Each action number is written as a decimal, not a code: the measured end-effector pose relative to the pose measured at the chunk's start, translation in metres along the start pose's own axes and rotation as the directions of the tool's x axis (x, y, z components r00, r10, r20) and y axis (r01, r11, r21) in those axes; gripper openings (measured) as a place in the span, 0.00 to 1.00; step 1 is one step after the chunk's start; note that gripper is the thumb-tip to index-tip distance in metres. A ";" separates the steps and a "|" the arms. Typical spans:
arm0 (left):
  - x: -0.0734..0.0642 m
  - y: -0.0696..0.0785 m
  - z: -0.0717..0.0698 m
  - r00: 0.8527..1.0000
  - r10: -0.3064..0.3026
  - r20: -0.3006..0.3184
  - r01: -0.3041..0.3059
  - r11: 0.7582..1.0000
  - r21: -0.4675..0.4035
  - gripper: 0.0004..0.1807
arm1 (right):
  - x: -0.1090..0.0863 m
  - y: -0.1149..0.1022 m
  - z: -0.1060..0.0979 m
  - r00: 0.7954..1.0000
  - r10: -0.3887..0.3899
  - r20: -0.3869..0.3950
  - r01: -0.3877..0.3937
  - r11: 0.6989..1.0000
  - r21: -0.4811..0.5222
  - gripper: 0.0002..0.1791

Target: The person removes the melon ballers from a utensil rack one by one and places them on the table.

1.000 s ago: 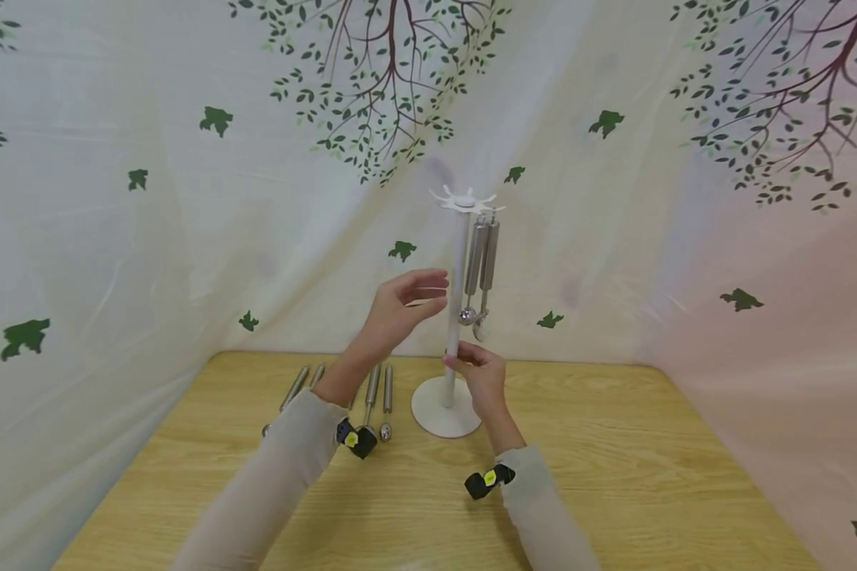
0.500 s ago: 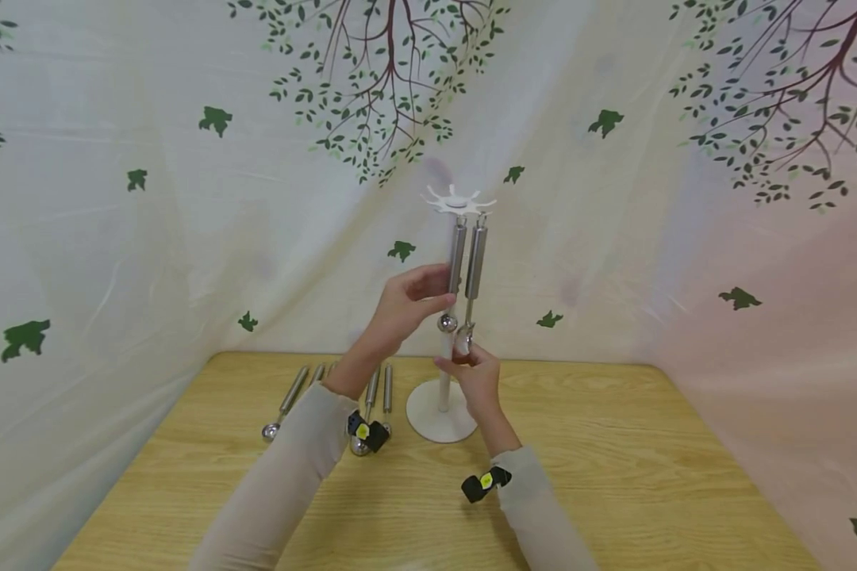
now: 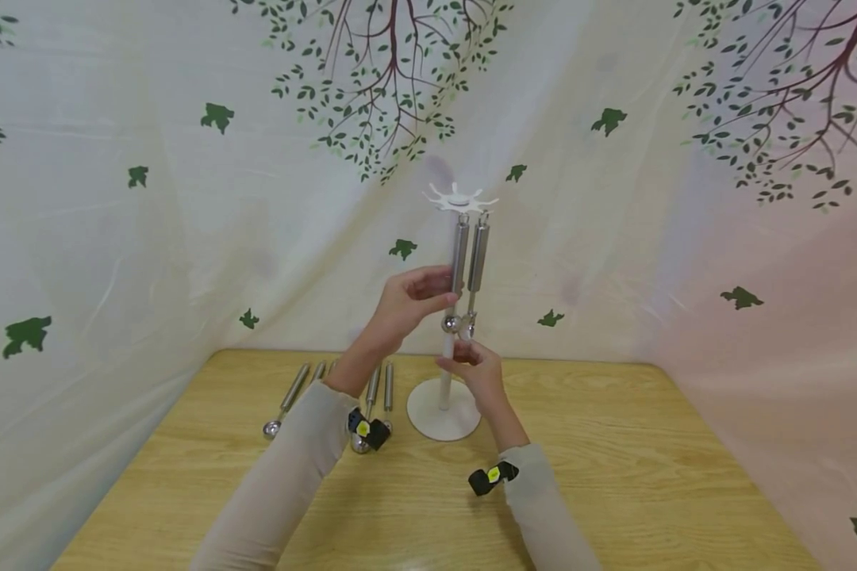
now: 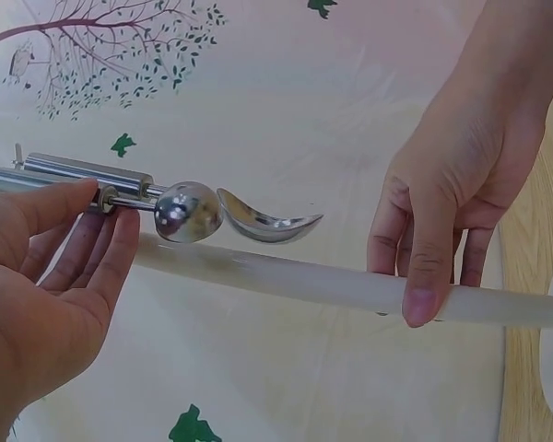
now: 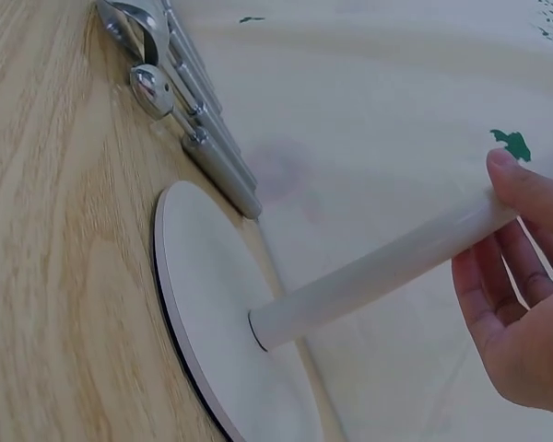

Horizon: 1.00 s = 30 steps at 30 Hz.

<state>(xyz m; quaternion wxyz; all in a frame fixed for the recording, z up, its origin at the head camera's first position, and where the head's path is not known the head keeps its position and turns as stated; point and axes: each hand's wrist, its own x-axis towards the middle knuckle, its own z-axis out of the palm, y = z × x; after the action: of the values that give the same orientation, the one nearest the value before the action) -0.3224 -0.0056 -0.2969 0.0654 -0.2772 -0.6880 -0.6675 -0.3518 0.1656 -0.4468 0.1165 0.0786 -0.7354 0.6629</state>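
A white stand with a round base [image 3: 428, 420] and a spoked hook top [image 3: 460, 198] rises from the table. From its hooks hang two steel utensils side by side. My left hand [image 3: 407, 308] pinches the handle of the nearer one, a round-bowled scoop [image 4: 189, 214], between thumb and fingers. Beside it hangs a second scoop [image 4: 267, 223] with a curved, pointed bowl, its handle [image 3: 478, 258] untouched by my fingers. Lower down, my right hand [image 3: 482, 369] grips the white pole [image 5: 378, 276] between thumb and fingers, just above the base.
On the wooden table [image 3: 614, 460], left of the stand, lie several more steel utensils, among them a round-headed one [image 3: 271, 430]; my left forearm partly covers them. A leaf-printed cloth [image 3: 314, 238] hangs behind the table.
The stand's hook top has turned, bringing the hanging scoops leftward in front of the pole. My left hand, earlier loose beside the pole, now pinches a scoop handle. The right hand still grips the pole.
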 end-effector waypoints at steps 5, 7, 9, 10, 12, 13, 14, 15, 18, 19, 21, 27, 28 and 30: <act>0.001 0.001 -0.002 1.000 -0.024 0.001 0.024 1.000 0.003 0.23 | 0.002 0.003 -0.005 0.998 0.017 0.057 -0.018 1.000 0.019 0.16; 0.002 0.002 -0.003 1.000 -0.024 0.005 0.024 1.000 0.004 0.23 | 0.002 0.003 -0.007 0.996 0.013 0.083 -0.016 0.999 0.034 0.16; 0.003 0.002 -0.005 1.000 -0.015 0.011 0.015 1.000 0.008 0.22 | 0.002 0.004 -0.008 0.994 0.002 0.106 -0.007 0.999 0.048 0.16; 0.003 0.002 -0.005 1.000 -0.010 0.013 0.010 1.000 0.010 0.22 | 0.002 0.004 -0.009 0.993 -0.002 0.116 -0.005 0.998 0.056 0.16; 0.004 0.002 -0.006 1.000 -0.002 0.018 0.001 1.000 0.028 0.22 | 0.002 0.004 -0.010 0.991 -0.006 0.131 -0.003 0.997 0.072 0.17; 0.005 0.001 -0.007 1.000 0.000 0.021 -0.001 0.999 0.036 0.23 | 0.003 0.004 -0.011 0.991 -0.006 0.134 -0.005 0.997 0.076 0.17; 0.005 0.001 -0.008 1.000 0.000 0.024 -0.001 0.999 0.044 0.23 | 0.003 0.004 -0.011 0.990 -0.006 0.138 -0.005 0.997 0.080 0.17; 0.006 0.002 -0.008 1.000 -0.002 0.027 0.001 0.999 0.051 0.23 | 0.003 0.004 -0.011 0.990 -0.006 0.140 -0.006 0.997 0.083 0.18; 0.006 0.003 -0.009 0.999 -0.010 0.038 0.007 0.998 0.069 0.24 | 0.003 0.004 -0.011 0.990 -0.007 0.140 -0.006 0.996 0.087 0.18; 0.006 0.004 -0.009 0.999 -0.013 0.042 0.010 0.998 0.068 0.24 | 0.003 0.004 -0.011 0.990 -0.009 0.139 -0.003 0.996 0.087 0.18; 0.007 0.005 -0.010 0.999 -0.020 0.045 0.017 0.998 0.065 0.24 | 0.003 0.004 -0.010 0.991 -0.019 0.135 0.007 0.997 0.083 0.18; 0.008 0.010 -0.012 0.997 -0.046 0.055 0.044 0.998 0.045 0.23 | 0.003 0.005 -0.010 0.991 -0.013 0.131 0.003 0.997 0.072 0.17; 0.007 0.010 -0.013 0.997 -0.050 0.057 0.048 0.998 0.043 0.23 | 0.003 0.005 -0.010 0.991 -0.010 0.131 0.001 0.997 0.071 0.17; 0.008 0.011 -0.014 0.997 -0.055 0.061 0.053 0.998 0.036 0.23 | 0.003 0.006 -0.010 0.992 -0.004 0.126 -0.005 0.997 0.071 0.17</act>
<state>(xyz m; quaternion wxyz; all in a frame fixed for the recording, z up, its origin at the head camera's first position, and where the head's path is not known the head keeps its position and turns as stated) -0.3273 -0.0170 -0.2821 0.0309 -0.2780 -0.7084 -0.6480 -0.3560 0.1766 -0.4505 0.0671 0.1242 -0.7174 0.6822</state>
